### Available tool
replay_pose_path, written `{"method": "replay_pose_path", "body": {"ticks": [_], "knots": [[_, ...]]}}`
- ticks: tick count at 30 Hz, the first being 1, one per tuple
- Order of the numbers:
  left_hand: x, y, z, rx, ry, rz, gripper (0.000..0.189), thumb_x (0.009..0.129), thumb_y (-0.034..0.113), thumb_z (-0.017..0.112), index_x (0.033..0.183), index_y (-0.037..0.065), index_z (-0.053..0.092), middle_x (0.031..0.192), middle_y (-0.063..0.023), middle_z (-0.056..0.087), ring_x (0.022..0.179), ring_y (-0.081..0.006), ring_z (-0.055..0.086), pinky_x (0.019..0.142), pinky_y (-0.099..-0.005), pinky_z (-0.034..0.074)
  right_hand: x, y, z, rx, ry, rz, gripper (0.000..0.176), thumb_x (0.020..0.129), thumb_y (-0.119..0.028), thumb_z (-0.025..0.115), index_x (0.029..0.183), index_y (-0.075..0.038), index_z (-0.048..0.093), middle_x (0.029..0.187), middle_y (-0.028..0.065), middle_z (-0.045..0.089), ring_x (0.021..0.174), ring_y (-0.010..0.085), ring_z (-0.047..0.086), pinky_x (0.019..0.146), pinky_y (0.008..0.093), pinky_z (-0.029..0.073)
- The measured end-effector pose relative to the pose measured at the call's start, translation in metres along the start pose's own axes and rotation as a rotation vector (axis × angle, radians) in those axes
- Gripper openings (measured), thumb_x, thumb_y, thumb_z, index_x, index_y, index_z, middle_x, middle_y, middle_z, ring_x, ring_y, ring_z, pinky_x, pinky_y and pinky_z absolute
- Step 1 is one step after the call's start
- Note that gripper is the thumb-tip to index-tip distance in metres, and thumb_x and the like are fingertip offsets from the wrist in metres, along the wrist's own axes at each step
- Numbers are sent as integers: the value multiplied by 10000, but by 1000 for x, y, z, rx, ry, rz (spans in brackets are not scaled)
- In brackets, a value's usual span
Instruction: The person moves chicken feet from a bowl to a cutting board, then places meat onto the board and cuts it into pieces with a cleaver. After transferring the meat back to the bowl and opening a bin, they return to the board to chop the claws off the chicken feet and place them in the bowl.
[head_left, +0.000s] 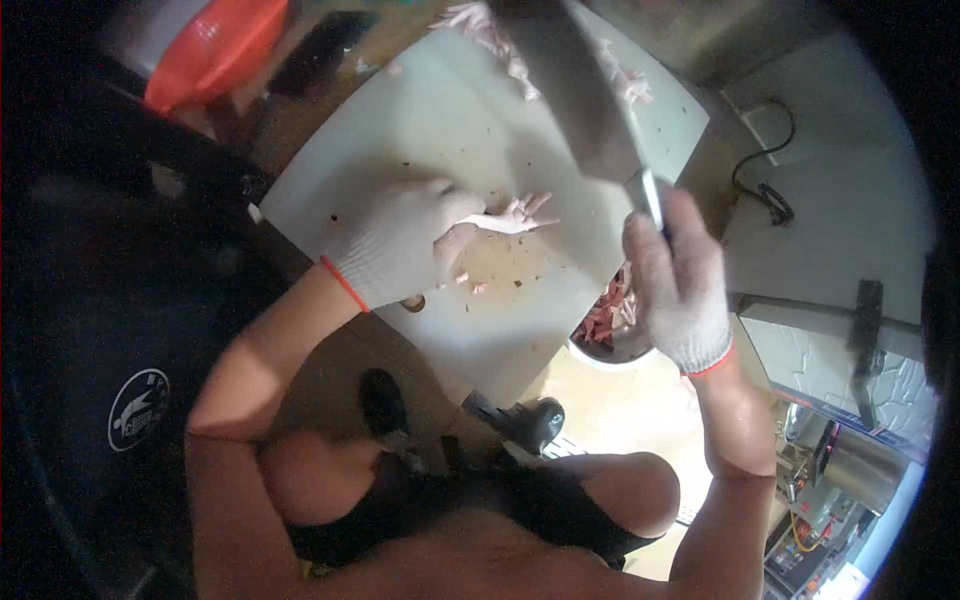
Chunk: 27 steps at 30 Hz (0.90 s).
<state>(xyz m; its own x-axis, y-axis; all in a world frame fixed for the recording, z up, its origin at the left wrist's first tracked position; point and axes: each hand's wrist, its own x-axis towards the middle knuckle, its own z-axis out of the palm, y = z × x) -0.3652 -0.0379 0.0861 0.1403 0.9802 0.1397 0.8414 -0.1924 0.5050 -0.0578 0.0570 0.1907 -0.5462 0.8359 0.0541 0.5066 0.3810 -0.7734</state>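
My left hand point(405, 235), in a white knit glove with a red cuff edge, is closed on a pale chicken foot point(510, 215). The toes of the foot point right, over the white cutting board point(370, 135). Wrapped round the handle of a broad cleaver point(575, 95) is my gloved right hand point(685, 285). The blade is raised above the board and points up and away, slightly blurred. Several more chicken feet point(478, 28) lie at the far edge of the board, partly hidden behind the blade. Small scraps point(479, 288) and dark specks are scattered on the board.
Below the board's right edge stands a round container point(612, 352) with reddish cut pieces inside. A red plastic basin or bag point(215, 50) is at the upper left. A black cable point(770, 150) lies at the right. My knees and dark shoes point(383, 400) are below the board.
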Motion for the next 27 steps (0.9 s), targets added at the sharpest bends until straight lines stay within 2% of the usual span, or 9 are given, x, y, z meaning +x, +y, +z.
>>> {"method": "replay_pose_path", "body": {"ticks": [4,6,9,12,15,18,20,26,27], "knots": [[0,1,-5,-52,14,1,228,1082,212,736,1250,72,800,1156,-219,782,1057,-486,763,924,-586,614,9,9,11,-118,-9,-57,400,1206,-227,655,1537,-3,651,773,211,739,688,331,790,692,441,620],[-2,1,-9,-35,18,29,226,1082,205,737,1251,70,800,1153,-220,779,1053,-483,763,919,-582,614,14,30,22,-379,-259,90,406,1214,-295,620,1524,-36,664,721,226,729,685,430,802,694,542,637],[-6,-4,-6,-49,50,61,217,1082,185,736,1248,59,795,1156,-234,765,1029,-480,760,907,-570,615,14,21,16,-399,-255,13,381,1219,-279,623,1497,-26,683,757,240,743,710,377,813,732,500,645],[-3,-18,1,-118,127,91,194,1078,165,736,1226,49,787,1142,-237,748,1003,-477,750,886,-565,610,22,-2,11,-101,-157,97,341,1226,-246,626,1464,-12,697,764,213,721,696,276,763,740,431,624],[0,-16,-3,-148,91,58,189,1070,148,737,1219,42,785,1112,-234,732,1002,-480,740,883,-560,607,25,-18,16,134,-17,5,319,1228,-207,635,1473,-7,680,765,148,657,685,169,625,695,360,553],[4,-11,-8,-72,94,95,198,1055,137,741,1220,36,784,1095,-228,728,1001,-475,739,880,-563,606,28,24,37,-312,-314,35,328,1245,-275,606,1421,-7,678,780,239,757,770,327,847,721,483,638],[3,-9,-11,-33,68,85,219,1031,142,753,1224,44,790,1095,-221,733,991,-471,738,876,-575,599,29,4,30,-308,-371,132,317,1238,-294,610,1384,-21,681,810,300,764,895,420,874,765,556,645],[-12,9,-16,102,1,32,182,1008,172,752,1159,72,755,1056,-193,727,931,-469,716,839,-596,574,14,13,21,-78,-163,81,310,1237,-260,604,1389,-3,685,729,164,712,583,296,741,595,463,586],[-17,16,-9,101,-4,32,182,1008,172,752,1159,72,755,1056,-193,727,931,-469,716,839,-596,574,8,7,21,26,-110,111,319,1251,-267,585,1385,8,676,776,70,666,600,174,644,572,365,516]]}}
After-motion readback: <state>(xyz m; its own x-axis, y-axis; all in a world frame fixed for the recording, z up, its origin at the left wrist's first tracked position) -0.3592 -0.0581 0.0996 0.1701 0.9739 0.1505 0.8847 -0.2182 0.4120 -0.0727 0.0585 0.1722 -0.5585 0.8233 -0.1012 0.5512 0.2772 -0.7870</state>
